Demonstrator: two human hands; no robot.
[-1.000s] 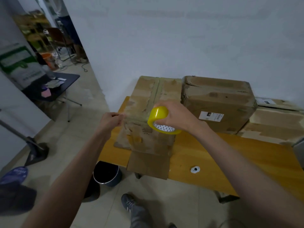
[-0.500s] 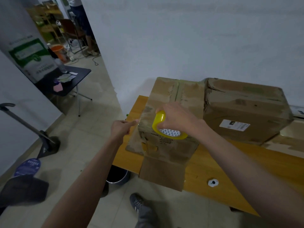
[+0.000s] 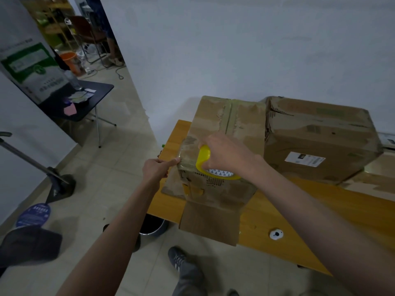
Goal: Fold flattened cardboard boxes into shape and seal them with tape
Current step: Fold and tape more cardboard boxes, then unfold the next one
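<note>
Right grip (image 3: 226, 154) wrapped round the yellow tape roll (image 3: 203, 160), left grip (image 3: 157, 170) pressing the tape end (image 3: 181, 163) onto the box (image 3: 213, 190) edge with one straight forefinger, we should pull taut and level.

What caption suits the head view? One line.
Right hand holds a yellow tape roll against a cardboard box while left hand presses the box's edge.

My right hand (image 3: 228, 154) grips a yellow tape roll (image 3: 203, 160) on the cardboard box (image 3: 243, 124) on the table (image 3: 299, 212); my left hand (image 3: 157, 170) presses its left corner.
</note>
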